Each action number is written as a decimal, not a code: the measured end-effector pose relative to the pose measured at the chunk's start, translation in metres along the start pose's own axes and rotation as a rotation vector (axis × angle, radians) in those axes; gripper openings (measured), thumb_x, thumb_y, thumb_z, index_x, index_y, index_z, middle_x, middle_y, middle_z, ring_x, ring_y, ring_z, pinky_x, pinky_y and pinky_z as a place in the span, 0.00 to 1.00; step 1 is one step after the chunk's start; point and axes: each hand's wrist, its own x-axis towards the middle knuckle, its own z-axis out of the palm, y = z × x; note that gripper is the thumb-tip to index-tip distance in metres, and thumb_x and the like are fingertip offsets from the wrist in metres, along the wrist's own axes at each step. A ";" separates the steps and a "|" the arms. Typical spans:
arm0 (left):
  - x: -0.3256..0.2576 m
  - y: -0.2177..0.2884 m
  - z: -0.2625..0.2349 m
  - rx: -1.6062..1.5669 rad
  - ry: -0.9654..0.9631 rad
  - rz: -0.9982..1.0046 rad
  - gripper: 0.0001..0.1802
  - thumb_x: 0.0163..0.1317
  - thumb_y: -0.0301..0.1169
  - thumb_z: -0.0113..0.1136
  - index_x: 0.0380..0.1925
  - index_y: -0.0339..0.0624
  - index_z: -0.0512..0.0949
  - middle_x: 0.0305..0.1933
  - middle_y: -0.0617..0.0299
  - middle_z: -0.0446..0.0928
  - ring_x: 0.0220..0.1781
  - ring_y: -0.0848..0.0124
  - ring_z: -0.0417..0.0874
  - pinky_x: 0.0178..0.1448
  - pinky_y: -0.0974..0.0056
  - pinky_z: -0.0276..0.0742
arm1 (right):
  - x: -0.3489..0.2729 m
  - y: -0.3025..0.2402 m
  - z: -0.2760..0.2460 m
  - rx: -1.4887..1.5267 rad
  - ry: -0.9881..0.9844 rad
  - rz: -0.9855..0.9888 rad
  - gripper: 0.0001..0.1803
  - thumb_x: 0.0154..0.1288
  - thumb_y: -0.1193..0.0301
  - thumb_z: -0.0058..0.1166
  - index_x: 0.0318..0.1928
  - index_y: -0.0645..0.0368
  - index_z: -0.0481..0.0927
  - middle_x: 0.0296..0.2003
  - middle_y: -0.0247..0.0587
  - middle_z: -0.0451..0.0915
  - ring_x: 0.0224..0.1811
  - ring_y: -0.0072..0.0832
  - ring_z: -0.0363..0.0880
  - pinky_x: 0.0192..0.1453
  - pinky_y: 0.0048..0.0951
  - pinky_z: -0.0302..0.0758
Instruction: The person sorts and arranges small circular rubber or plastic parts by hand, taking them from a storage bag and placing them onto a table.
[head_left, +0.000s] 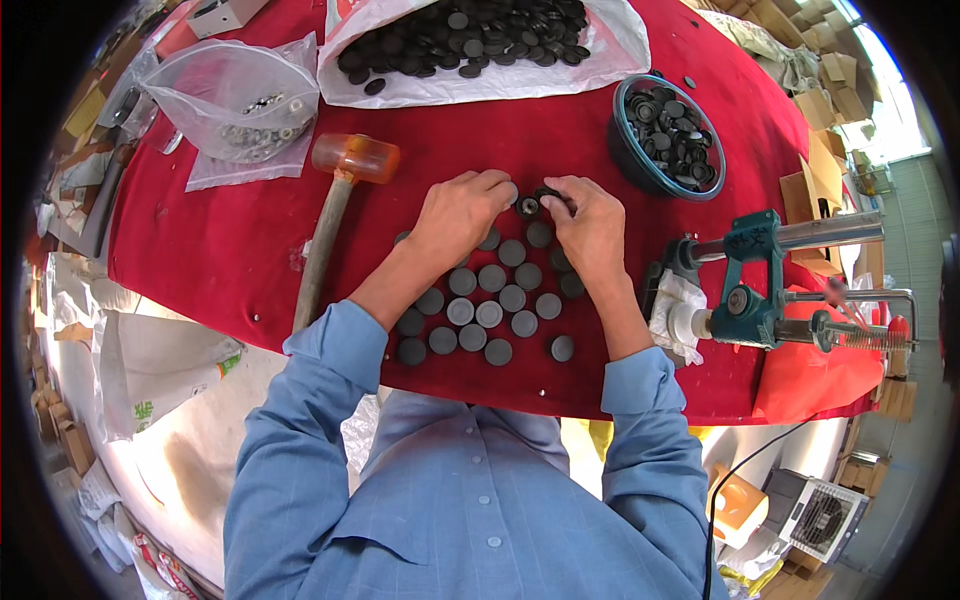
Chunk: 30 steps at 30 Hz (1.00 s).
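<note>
My left hand [462, 215] is closed, thumb and fingers pinched together at a small greyish piece I cannot make out. Facing it, my right hand [590, 222] pinches a black round cap [546, 194] between thumb and fingers. Between the two hands a small dark round part with a lighter centre [527, 207] sits on the red cloth. Below and between my forearms lie several dark grey round caps [491, 278], spread loosely and mostly flat. A few of them are partly hidden by my hands and wrists.
A mallet [343, 190] with an orange head lies left of my hands. A clear bag of small parts [232, 100] is behind it. A white sack [400, 95] of black caps lies at the back. A bucket of caps [655, 180] and a green hand press [752, 290] stand right.
</note>
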 end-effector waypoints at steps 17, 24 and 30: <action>-0.002 0.001 0.007 0.054 0.061 0.001 0.14 0.64 0.30 0.67 0.48 0.41 0.86 0.45 0.59 0.84 0.48 0.60 0.87 0.48 0.53 0.85 | -0.014 -0.001 0.015 -0.105 0.018 -0.116 0.08 0.64 0.75 0.67 0.43 0.56 0.88 0.41 0.41 0.87 0.40 0.46 0.88 0.43 0.44 0.85; -0.006 0.004 0.009 0.148 0.075 -0.007 0.15 0.62 0.28 0.63 0.49 0.40 0.86 0.47 0.60 0.85 0.48 0.61 0.87 0.50 0.53 0.84 | -0.022 -0.010 0.015 -0.145 -0.043 -0.127 0.07 0.65 0.75 0.65 0.43 0.56 0.87 0.42 0.38 0.86 0.44 0.41 0.88 0.44 0.43 0.85; -0.007 0.000 0.008 0.100 0.076 -0.016 0.14 0.64 0.28 0.63 0.49 0.40 0.86 0.46 0.59 0.85 0.47 0.61 0.87 0.49 0.55 0.85 | -0.037 -0.012 0.020 -0.191 -0.062 -0.216 0.17 0.64 0.79 0.58 0.54 0.60 0.86 0.54 0.45 0.85 0.52 0.45 0.87 0.53 0.43 0.86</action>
